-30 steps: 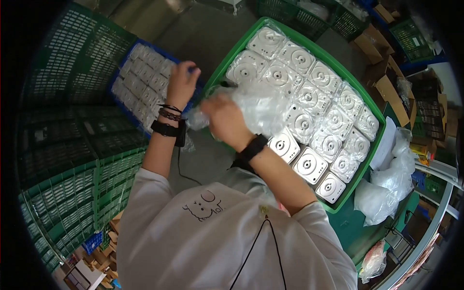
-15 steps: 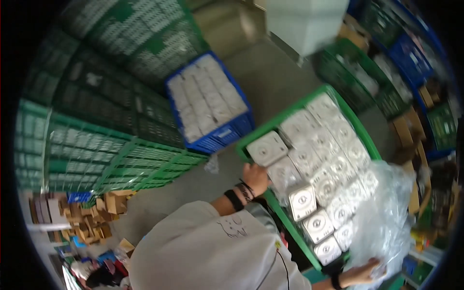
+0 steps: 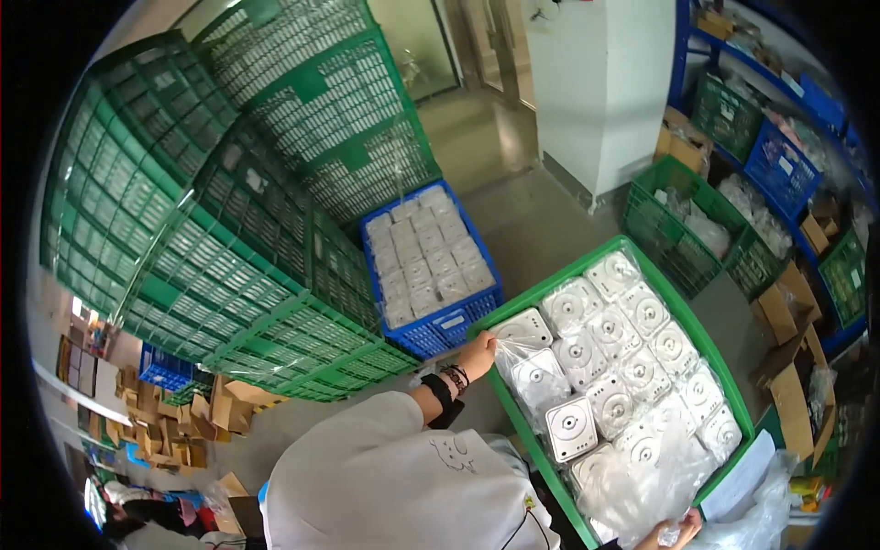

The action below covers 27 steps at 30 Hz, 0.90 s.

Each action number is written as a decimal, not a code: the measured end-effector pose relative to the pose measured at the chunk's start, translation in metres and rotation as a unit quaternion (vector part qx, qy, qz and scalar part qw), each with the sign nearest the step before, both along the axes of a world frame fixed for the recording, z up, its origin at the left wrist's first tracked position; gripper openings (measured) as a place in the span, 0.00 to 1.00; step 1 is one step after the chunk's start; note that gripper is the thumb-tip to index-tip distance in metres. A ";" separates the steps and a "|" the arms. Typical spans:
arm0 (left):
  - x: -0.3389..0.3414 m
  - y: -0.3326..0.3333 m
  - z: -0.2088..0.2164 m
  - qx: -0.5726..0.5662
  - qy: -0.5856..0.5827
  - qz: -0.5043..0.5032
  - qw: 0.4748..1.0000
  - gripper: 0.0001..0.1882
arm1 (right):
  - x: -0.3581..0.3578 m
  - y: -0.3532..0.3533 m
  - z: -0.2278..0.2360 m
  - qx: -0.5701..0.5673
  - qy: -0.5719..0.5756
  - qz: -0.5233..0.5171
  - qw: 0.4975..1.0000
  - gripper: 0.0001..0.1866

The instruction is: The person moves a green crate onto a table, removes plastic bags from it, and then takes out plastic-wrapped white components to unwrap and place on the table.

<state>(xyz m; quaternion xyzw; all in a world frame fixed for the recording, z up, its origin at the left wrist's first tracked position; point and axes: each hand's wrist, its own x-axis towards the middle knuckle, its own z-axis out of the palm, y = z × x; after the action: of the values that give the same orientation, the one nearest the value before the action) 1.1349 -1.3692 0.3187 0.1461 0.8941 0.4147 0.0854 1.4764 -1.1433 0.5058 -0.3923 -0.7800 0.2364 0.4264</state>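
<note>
A green crate [image 3: 724, 367] in front of me holds rows of square white plastic units [image 3: 611, 331], each with a round pattern on its face. At the crate's left rim, my left hand [image 3: 477, 356] is closed on the edge of a clear plastic bag [image 3: 521, 352], which covers a white unit near that corner. My right hand [image 3: 674, 532], at the near right corner, has its fingers closed on a crumpled clear plastic sheet [image 3: 632, 490]. That sheet lies across the nearest units. One unwrapped unit [image 3: 571, 429] sits tilted by the left rim.
Beyond the left rim stands a blue crate [image 3: 442, 335] full of wrapped units. Tall stacks of green crates [image 3: 220, 266] rise at the left. A white pillar [image 3: 596, 101] is at the back; shelving [image 3: 779, 78], green crates and cardboard boxes [image 3: 790, 390] line the right.
The clear sheet has come from beside the crate's right edge onto its nearest units. My left hand now grips plastic by the corner unit. The whole view has shifted.
</note>
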 end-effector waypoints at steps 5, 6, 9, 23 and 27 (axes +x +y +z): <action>0.007 0.026 0.027 0.191 0.019 0.025 0.981 0.11 | 0.004 -0.005 -0.041 0.043 0.018 -0.005 0.999 0.14; 0.017 0.040 0.060 0.213 -0.053 0.007 0.976 0.09 | -0.008 -0.009 -0.027 0.044 0.023 -0.005 0.999 0.14; 0.047 0.070 0.107 0.173 0.019 -0.121 0.977 0.08 | -0.046 -0.035 0.016 -0.139 -0.204 0.117 0.962 0.16; 0.044 0.200 0.165 0.109 -0.291 -0.645 0.698 0.13 | -0.091 0.027 -0.029 -0.317 -0.084 0.287 0.900 0.15; 0.017 0.221 0.106 -0.150 0.190 -0.613 0.752 0.13 | 0.083 -0.018 -0.081 -0.256 0.053 -0.055 0.964 0.18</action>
<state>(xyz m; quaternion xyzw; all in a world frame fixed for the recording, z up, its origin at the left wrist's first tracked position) 1.1519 -1.1480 0.4243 0.7241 0.6612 0.0972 0.1706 1.5591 -1.1612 0.4248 -0.5173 -0.6467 0.4255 0.3649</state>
